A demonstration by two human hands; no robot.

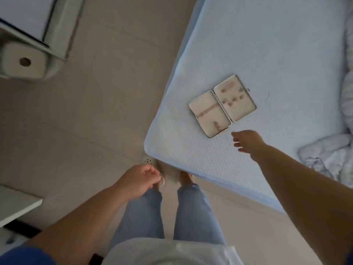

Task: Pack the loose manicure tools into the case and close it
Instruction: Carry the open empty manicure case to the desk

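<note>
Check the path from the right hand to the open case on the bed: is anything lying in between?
Nothing visible does. The right hand reaches over the mattress just short of the open case, with only bare cover between them. The crumpled bedding lies off to the side. No loose tools are discernible in this blurred frame.

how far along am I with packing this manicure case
Barely started. Done: the case lies open on the bed. In hand: nothing; your right hand hovers beside it, left hand idle. Left: no loose tools show clearly in this blurred view; packing and closing remain.
</note>
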